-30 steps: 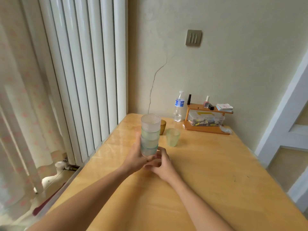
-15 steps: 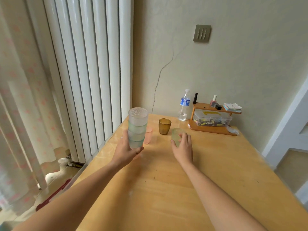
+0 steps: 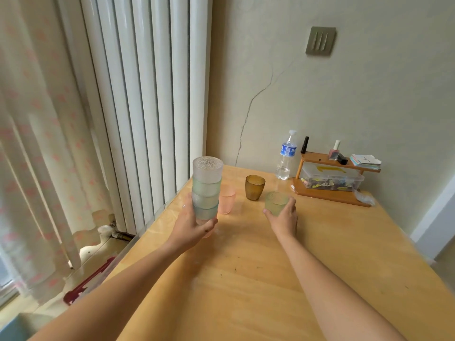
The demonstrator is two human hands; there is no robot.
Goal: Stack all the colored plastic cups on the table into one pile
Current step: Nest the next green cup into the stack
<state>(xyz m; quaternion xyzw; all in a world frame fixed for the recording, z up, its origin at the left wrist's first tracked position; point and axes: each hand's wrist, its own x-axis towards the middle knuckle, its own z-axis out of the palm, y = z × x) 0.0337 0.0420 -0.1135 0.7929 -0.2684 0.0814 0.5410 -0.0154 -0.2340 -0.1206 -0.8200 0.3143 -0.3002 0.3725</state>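
Note:
My left hand [image 3: 191, 223] grips the bottom of a stack of cups [image 3: 206, 188], clear on top with pale green and blue ones beneath, held upright above the table's left side. Just behind the stack stands a pink cup [image 3: 227, 200]. An amber cup [image 3: 254, 187] stands farther back in the middle. My right hand [image 3: 283, 216] is wrapped around a light green cup [image 3: 275, 205] that rests upright on the wooden table [image 3: 258, 279]; thumb on its left, fingers on its right.
At the table's far edge against the wall stand a water bottle [image 3: 285, 156] and a small wooden shelf [image 3: 332, 178] with a clear box, nail polish and cards. A white radiator [image 3: 138, 107] and curtain run along the left side.
My right hand has closed further around the light green cup. The left hand still holds the stack off to the left, after both hands parted from it a second ago.

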